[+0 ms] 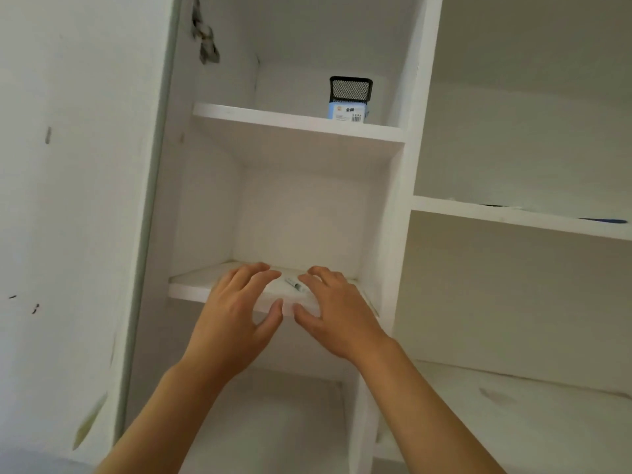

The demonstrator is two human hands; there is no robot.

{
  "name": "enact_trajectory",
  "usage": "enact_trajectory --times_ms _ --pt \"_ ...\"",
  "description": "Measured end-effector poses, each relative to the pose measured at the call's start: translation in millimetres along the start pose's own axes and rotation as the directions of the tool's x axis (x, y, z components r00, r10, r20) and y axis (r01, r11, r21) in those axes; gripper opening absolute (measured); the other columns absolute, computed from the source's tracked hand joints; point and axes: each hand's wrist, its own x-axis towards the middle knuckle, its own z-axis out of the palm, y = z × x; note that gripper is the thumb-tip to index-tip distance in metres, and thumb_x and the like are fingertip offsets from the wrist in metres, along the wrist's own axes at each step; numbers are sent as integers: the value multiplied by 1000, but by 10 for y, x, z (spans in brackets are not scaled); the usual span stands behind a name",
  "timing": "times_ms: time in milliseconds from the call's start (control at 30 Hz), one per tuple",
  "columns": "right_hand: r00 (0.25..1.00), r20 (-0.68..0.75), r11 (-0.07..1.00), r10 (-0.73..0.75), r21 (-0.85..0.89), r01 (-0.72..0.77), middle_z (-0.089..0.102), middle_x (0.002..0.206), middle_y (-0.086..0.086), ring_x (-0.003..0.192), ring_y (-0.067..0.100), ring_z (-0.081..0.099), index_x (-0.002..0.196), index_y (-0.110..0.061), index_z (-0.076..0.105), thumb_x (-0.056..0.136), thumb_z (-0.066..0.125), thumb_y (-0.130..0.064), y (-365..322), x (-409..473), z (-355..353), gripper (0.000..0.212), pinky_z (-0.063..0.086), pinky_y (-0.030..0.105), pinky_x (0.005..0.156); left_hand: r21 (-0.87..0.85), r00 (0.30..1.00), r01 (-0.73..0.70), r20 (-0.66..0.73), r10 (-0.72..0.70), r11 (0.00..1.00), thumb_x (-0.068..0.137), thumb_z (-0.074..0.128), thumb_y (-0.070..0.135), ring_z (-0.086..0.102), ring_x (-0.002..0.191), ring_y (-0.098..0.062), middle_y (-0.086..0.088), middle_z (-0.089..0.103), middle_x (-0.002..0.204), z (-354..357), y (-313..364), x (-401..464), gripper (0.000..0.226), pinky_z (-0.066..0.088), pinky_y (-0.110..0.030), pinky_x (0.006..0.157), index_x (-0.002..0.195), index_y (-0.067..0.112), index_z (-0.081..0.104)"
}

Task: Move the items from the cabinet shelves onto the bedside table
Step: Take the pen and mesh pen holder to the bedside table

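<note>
A white open cabinet fills the view. On its middle shelf point(191, 283) lies a small thin syringe-like item point(294, 284). My left hand point(236, 319) and my right hand point(337, 313) reach over the shelf's front edge, one on each side of that item, fingers spread and slightly bent, holding nothing. On the upper shelf point(273, 119) stands a black mesh holder point(351, 90) behind a small blue-and-white box point(349, 114).
To the right, a wider compartment has a shelf point(513, 213) with a flat dark blue object point(605, 220) at its far right edge. A lower white surface point(513, 405) sits below it. A white wall with scuff marks stands at the left.
</note>
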Motion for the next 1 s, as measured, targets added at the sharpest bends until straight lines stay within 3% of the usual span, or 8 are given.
enact_trajectory --times_ms 167,300,433,600,733,900,1000 --pt "996 83 998 -45 -43 49 38 165 -6 148 18 38 157 -29 44 101 44 -61 37 100 32 64 36 42 120 43 1000 -3 29 2 999 95 51 48 54 128 -17 7 59 138 227 -141 109 49 46 -40 109 135 23 64" --pt "994 78 990 -75 -113 84 61 135 -8 116 18 61 133 -25 63 100 39 -61 41 96 70 54 49 35 94 67 1000 -19 -10 20 998 98 49 47 57 127 -15 8 63 133 366 -183 62 46 37 -46 117 130 21 69" --pt "994 42 993 -99 -54 101 62 125 -11 103 15 62 121 -23 69 98 37 -63 83 72 90 56 54 32 86 87 998 -39 -45 43 995 99 51 44 58 126 -16 8 64 130 402 -203 46 42 34 -53 118 128 20 70" --pt "985 -75 979 -157 119 165 65 117 -9 97 6 59 116 -17 73 104 45 -38 158 16 118 37 49 19 85 96 997 -31 -62 37 995 100 48 42 57 128 -15 6 65 132 404 -211 35 44 34 -49 120 131 18 68" --pt "954 -211 956 -216 156 250 70 111 -4 97 9 62 112 -12 77 106 52 -23 215 1 186 28 53 23 88 93 998 -33 -50 38 995 100 48 45 55 129 -13 9 63 135 398 -189 35 45 35 -49 120 135 21 65" --pt "906 -360 927 -222 211 311 73 114 -1 107 10 65 114 -9 78 102 63 -12 264 -5 215 19 53 23 97 82 998 -39 -41 42 996 100 49 49 51 133 -11 11 59 139 352 -177 83 48 39 -37 113 141 25 61" --pt "866 -468 923 -176 227 310 73 112 1 105 11 67 112 -6 78 96 63 2 282 14 240 23 53 23 97 122 996 -66 -43 72 990 101 51 48 54 129 -17 8 59 137 346 -167 152 47 47 -41 107 139 23 61"
